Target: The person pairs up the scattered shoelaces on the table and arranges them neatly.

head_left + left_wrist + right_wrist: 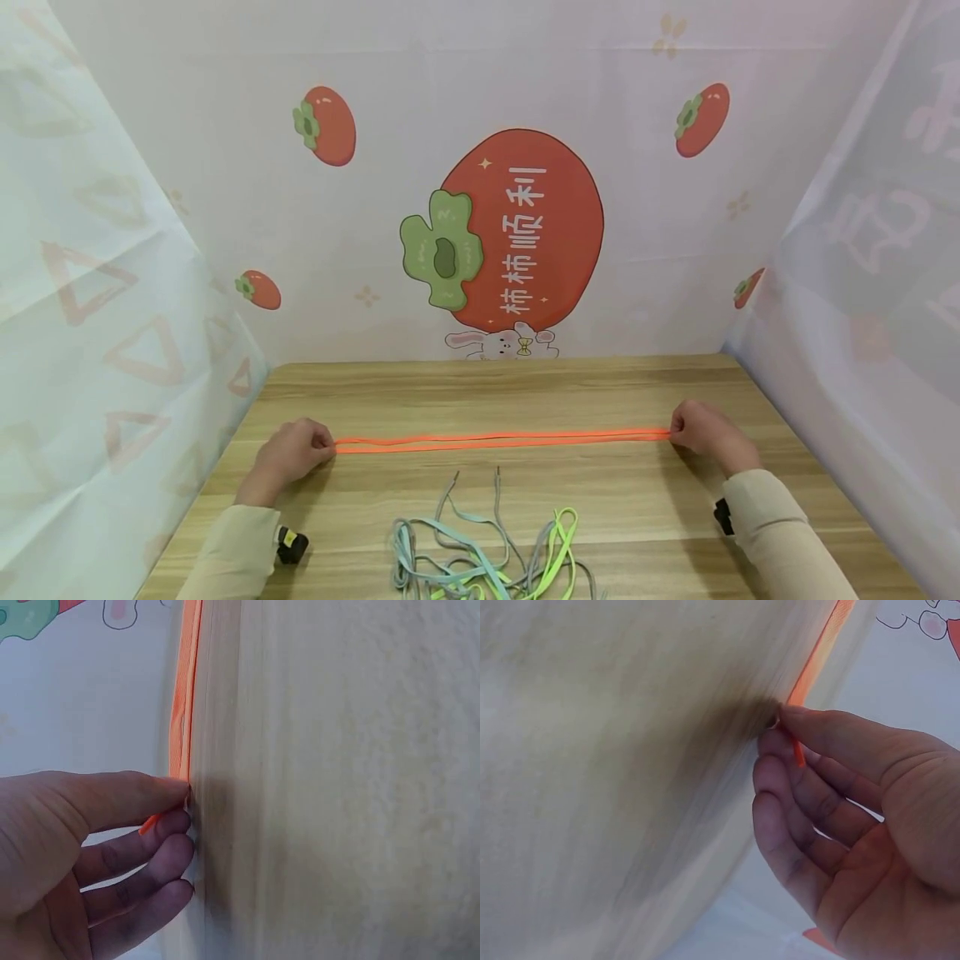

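Observation:
An orange shoelace [495, 438] stretches across the table in two nearly parallel strands. My left hand [295, 452] pinches its left end between thumb and fingers; in the left wrist view a short orange tip [148, 824] pokes out past the thumb. At the other end my right hand [708, 432] pinches the lace the same way, and a small orange end [800, 754] sticks out below the thumb in the right wrist view. Both hands are low over the wood, with the strands drawn almost straight between them.
Nearer the front edge lies a tangled pile of grey, pale blue and neon green shoelaces [480, 554]. The wooden table [360, 392] meets a persimmon-printed backdrop [637, 208] behind. Printed sheets stand at both sides. Each wrist wears a small black camera [292, 546].

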`<state>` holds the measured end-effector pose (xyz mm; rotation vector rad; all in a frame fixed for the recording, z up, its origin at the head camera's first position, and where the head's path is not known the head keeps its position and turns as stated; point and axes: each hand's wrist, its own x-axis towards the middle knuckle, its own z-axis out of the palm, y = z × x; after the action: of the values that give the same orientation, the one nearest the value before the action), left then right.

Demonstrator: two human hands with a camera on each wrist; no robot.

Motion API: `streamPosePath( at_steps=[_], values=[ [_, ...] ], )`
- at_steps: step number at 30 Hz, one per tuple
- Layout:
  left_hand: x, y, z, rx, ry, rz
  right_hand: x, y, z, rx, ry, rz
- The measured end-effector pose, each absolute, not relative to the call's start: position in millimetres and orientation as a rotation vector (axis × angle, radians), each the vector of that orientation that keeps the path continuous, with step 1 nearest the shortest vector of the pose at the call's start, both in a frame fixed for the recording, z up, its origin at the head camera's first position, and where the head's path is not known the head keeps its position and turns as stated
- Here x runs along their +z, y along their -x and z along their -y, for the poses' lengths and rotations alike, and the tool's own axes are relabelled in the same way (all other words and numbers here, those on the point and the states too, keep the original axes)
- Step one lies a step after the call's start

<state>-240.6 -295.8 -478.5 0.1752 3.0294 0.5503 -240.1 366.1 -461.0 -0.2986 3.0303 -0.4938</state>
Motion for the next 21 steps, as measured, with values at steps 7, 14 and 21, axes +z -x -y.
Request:
streamPosePath(
  at_steps=[7,14,21],
  values=[
    [-476,237,290,0.521,-0.138,-3.021,-458,240,-364,-0.479,0.253,-3.025],
    [-478,234,292,0.522,-0.216,-3.075,-458,238,-366,-0.462,0.233,-3.032],
    [-477,226,298,0.548,-0.296,-3.087,-454,233,-366,-0.421,0.176,-3.015]
  ],
)
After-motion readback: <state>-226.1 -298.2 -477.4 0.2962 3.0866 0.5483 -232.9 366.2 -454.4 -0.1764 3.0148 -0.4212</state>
